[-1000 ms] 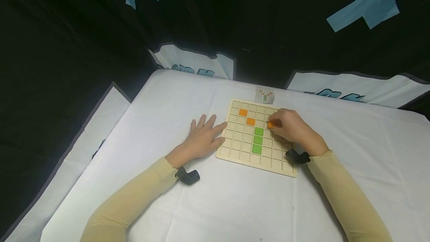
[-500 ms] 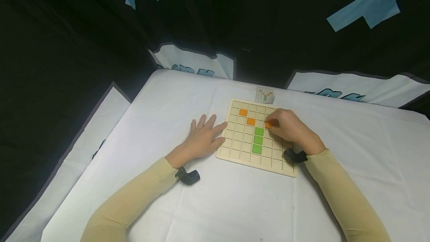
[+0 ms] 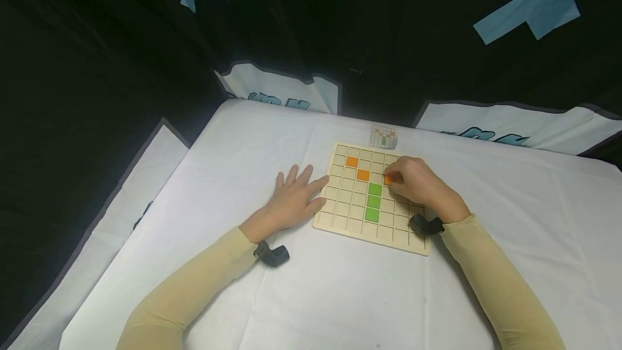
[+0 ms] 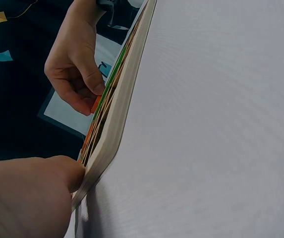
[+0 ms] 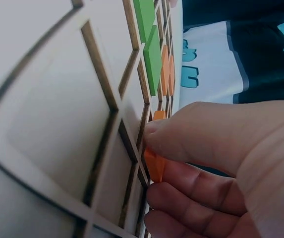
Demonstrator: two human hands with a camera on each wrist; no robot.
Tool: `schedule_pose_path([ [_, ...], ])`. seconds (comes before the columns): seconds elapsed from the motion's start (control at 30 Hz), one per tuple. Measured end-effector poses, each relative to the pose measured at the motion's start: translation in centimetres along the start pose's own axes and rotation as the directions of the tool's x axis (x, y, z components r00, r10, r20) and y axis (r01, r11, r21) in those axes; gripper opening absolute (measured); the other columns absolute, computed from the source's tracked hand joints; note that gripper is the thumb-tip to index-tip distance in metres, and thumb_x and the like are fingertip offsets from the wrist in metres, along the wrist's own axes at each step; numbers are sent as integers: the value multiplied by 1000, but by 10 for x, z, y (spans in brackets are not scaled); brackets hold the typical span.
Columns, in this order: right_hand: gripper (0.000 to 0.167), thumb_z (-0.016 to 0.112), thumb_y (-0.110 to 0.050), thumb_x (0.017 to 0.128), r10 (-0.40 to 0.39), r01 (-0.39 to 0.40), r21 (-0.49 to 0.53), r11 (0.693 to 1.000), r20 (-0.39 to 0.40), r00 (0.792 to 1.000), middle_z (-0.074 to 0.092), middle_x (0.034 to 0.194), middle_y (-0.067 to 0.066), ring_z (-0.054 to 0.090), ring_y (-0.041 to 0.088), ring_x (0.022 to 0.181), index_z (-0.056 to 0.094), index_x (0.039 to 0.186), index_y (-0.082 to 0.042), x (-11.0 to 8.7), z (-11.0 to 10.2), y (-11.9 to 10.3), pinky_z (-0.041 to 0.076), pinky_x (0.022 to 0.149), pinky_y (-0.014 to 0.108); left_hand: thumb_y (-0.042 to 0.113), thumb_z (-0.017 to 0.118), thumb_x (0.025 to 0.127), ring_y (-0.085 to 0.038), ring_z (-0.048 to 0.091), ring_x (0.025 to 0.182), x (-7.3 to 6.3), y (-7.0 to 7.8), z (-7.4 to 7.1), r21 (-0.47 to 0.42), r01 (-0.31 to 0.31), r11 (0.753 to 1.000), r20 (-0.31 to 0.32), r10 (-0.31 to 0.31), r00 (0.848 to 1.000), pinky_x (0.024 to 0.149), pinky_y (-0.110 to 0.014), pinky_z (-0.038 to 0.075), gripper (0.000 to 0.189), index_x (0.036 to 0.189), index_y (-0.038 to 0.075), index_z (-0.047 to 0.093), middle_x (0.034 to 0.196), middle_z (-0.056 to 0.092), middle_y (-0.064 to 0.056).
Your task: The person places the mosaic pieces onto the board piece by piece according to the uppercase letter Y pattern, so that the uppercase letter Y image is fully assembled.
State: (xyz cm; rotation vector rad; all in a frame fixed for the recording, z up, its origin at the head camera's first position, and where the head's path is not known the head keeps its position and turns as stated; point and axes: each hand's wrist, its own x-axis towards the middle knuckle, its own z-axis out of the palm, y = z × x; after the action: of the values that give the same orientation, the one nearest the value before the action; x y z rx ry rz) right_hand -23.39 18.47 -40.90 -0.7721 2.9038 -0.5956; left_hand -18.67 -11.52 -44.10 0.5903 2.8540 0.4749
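Note:
My right hand point(image 3: 417, 181) pinches an orange square tile point(image 5: 155, 167) between thumb and fingers, over the pale wooden grid board point(image 3: 342, 210). In the right wrist view this tile is down at the grid's ridges; whether it sits fully in a cell is hidden by the fingers. A column of green tiles point(image 3: 373, 202) lies to its lower left in the head view. Further left are two more orange tiles point(image 3: 363, 175) set diagonally. My left hand point(image 3: 291, 201) lies spread on the white cloth, its thumb and index fingertip at the board's left edge.
A small card point(image 3: 383, 137) printed with a coloured grid pattern lies just behind the board. White cloth point(image 3: 311, 296) covers the table, with a black curtain point(image 3: 301, 20) behind it. A dark wrist camera point(image 3: 426, 225) hangs over the board's right side.
My right hand has shifted slightly left with the orange tile, towards the green column, then stayed there. The left hand, the board and the other tiles have not moved.

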Motion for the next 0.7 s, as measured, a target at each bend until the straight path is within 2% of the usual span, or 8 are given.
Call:
schedule_pose_path([
  [0.17, 27, 71, 2, 82, -14, 14, -9, 1000, -23, 1000, 75, 102, 16, 61, 26, 89, 76, 109, 5, 0, 1, 0, 54, 87, 47, 43, 45, 105, -55, 8, 155, 0, 0, -1, -7, 1, 1000, 4, -1, 1000, 119, -77, 7, 57, 159, 25, 38, 169, 20, -23],
  [0.43, 30, 70, 0, 85, 27, -27, 0, 1000, 28, 999, 75, 104, 16, 59, 26, 91, 75, 114, 4, 1, 1, 1, 54, 89, 46, 44, 46, 105, -55, 11, 154, -1, 1, -1, -1, -1, 1000, -8, 1, 1000, 119, -77, 9, 58, 159, 25, 39, 169, 21, -22],
  [0.7, 31, 70, -1, 85, 31, -31, -4, 1000, 27, 999, 75, 107, 17, 60, 27, 92, 74, 116, 5, 1, 1, 1, 54, 90, 47, 44, 45, 105, -55, 11, 154, -1, 1, -1, 0, 0, 1000, -10, 0, 1000, 119, -77, 9, 57, 159, 25, 39, 169, 22, -22],
])
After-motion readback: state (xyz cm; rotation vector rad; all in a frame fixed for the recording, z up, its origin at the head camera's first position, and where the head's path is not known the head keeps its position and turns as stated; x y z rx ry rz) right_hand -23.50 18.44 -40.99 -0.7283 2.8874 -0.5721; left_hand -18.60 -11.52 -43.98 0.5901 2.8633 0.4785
